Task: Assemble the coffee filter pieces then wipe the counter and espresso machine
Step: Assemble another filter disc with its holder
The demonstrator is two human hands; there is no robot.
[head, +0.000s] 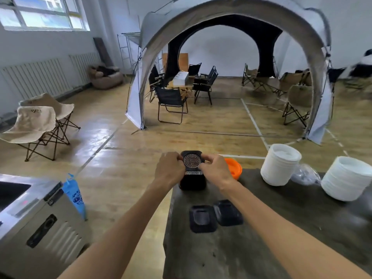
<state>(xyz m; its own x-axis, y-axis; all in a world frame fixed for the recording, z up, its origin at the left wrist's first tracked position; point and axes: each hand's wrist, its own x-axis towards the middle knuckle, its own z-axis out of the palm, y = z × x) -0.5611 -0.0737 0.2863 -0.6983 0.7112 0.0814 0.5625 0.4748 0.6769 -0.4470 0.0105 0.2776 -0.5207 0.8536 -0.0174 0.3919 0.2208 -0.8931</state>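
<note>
A black filter piece point(192, 160) with a round patterned metal mesh is held tilted over a black base piece point(192, 183) that stands at the far left corner of the dark counter point(261, 248). My left hand point(169, 171) grips its left side and my right hand point(214, 170) pinches its right side. Two more black square filter pieces point(203, 218) point(227, 212) lie side by side on the counter, nearer to me. No espresso machine or cloth can be made out.
An orange lid point(234, 168) sits just behind my right hand. Two stacks of white cups or lids point(279, 165) point(346, 178) and a crumpled clear bag point(306, 174) stand at the counter's far right. A steel cabinet point(36, 218) stands to the left, across a gap of floor.
</note>
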